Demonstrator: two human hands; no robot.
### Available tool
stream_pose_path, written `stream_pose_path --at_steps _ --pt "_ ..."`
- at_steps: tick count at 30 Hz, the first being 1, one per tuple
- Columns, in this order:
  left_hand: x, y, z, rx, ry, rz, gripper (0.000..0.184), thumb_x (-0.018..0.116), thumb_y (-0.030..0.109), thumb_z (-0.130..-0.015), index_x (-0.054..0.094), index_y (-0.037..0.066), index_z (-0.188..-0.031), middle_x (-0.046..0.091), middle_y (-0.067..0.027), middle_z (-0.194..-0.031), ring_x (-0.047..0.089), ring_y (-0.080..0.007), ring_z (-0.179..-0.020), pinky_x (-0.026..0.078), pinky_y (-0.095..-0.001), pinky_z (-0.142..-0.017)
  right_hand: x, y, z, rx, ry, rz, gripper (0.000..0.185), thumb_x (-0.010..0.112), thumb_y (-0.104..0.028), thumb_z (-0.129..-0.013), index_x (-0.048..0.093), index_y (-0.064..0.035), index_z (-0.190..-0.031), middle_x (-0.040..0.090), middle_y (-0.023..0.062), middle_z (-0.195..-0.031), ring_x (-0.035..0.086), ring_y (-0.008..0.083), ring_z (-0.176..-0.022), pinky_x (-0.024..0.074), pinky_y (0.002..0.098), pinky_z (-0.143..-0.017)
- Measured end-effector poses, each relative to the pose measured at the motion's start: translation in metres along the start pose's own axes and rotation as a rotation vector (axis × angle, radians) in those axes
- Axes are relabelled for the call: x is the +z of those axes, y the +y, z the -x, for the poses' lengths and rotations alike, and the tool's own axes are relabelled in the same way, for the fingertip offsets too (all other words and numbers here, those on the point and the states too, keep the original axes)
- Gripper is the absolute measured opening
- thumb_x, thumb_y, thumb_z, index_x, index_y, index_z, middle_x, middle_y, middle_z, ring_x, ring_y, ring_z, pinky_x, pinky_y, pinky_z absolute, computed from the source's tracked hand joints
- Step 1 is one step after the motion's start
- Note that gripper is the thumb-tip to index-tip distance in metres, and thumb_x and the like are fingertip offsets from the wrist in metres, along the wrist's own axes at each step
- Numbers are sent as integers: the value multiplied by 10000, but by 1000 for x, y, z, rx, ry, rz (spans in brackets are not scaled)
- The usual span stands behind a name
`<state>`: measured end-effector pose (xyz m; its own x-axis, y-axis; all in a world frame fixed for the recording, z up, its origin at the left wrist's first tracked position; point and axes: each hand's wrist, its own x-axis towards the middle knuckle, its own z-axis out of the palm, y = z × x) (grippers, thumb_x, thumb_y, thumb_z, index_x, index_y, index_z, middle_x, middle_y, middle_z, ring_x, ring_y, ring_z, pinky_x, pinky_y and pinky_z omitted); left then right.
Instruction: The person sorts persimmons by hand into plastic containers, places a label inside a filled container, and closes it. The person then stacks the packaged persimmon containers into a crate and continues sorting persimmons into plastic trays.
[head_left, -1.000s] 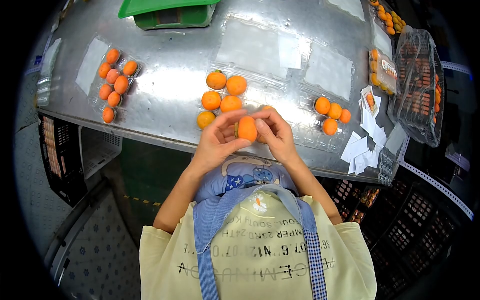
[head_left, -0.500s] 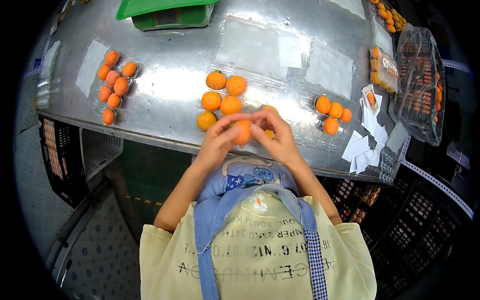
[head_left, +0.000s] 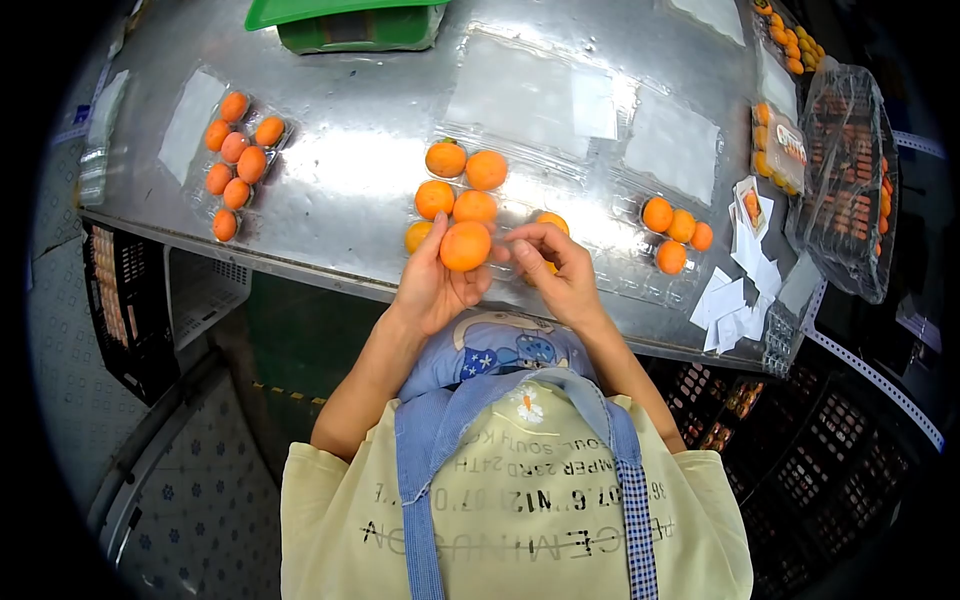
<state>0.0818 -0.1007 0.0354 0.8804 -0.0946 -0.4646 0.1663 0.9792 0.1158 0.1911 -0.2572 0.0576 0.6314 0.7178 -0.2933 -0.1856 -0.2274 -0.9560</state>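
My left hand (head_left: 437, 288) is closed around an orange (head_left: 466, 246), cupping it from below and the side at the front edge of the table. Just right of it, my right hand (head_left: 562, 275) has bent fingers slightly apart, with nothing visible between them. Behind my left hand, several oranges (head_left: 486, 169) sit in rows in a clear plastic tray. Another orange (head_left: 552, 222) lies behind my right hand, partly hidden by the fingers.
More oranges fill parts of a tray (head_left: 236, 192) at left and a tray (head_left: 671, 257) at right. A green container (head_left: 360, 32) stands at the back. Paper slips (head_left: 728, 305), a packed box (head_left: 778, 148) and a plastic-covered crate (head_left: 838, 180) are at the right.
My right hand has come off the orange and moved slightly right. My left hand now holds the orange alone, further left and more exposed. The view has shifted slightly.
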Motion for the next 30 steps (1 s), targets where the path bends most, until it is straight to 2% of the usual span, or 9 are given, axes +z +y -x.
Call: stream_pose_path --at_steps 4,7,10,13,16,19,26,29,30 --pt "4 -1 -1 19 62 -84 593 221 539 -995 497 65 -1220 634 -115 -1022 614 -186 -823 505 -296 -698 2 -4 -1 2 -13 -53 206 626 -137 -905 606 -28 -1078 635 28 -860 596 96 -771 474 236 -688" --pt "25 -5 2 216 183 -395 640 186 564 -988 436 63 -1298 550 -120 -1213 552 -215 -1076 456 -350 -895 2 -7 1 -133 14 122 357 721 -149 -818 583 -40 -1130 603 35 -910 571 117 -763 464 238 -669" --pt "25 -9 4 309 105 -532 704 150 588 -977 325 54 -1401 396 -116 -1389 418 -235 -1266 374 -385 -1018 3 -13 -1 -248 -20 336 549 794 -155 -718 540 -48 -1194 568 62 -996 555 150 -788 463 254 -650" --pt "30 -13 6 361 14 -625 745 131 597 -970 234 40 -1455 308 -124 -1454 352 -245 -1327 318 -403 -1072 10 -13 -4 -253 33 361 628 810 -161 -684 512 -53 -1227 551 91 -1078 561 175 -849 474 273 -654" --pt "33 -14 7 375 -49 -657 764 132 603 -967 196 36 -1475 315 -134 -1456 333 -256 -1346 272 -417 -1101 11 -10 -5 -238 56 363 633 807 -156 -686 505 -54 -1234 543 98 -1119 563 179 -855 477 279 -661" --pt "37 -14 12 369 -18 -673 741 151 578 -980 191 29 -1475 339 -146 -1442 372 -260 -1325 296 -412 -1091 8 -7 -5 -238 34 334 634 795 -137 -693 501 -60 -1249 546 89 -1142 559 179 -893 477 270 -672" --pt "41 -11 23 204 79 -498 557 324 449 -1004 387 19 -1352 524 -150 -1286 558 -240 -1158 485 -380 -943 -13 -6 0 -287 -260 178 618 773 -196 -712 519 -88 -1265 553 66 -1190 517 184 -1025 434 300 -793" --pt "35 -17 31 39 -21 -447 572 376 461 -988 369 47 -1382 515 -144 -1293 566 -238 -1123 481 -378 -934 -17 -11 3 -321 -368 190 618 769 -224 -718 524 -87 -1268 551 67 -1202 495 187 -1065 415 318 -834" --pt "37 -21 33 62 3 -406 567 405 441 -982 366 44 -1384 519 -142 -1288 571 -238 -1113 481 -380 -934 -19 -12 4 -342 -387 206 617 767 -224 -719 524 -84 -1269 549 67 -1204 489 187 -1071 413 321 -839"
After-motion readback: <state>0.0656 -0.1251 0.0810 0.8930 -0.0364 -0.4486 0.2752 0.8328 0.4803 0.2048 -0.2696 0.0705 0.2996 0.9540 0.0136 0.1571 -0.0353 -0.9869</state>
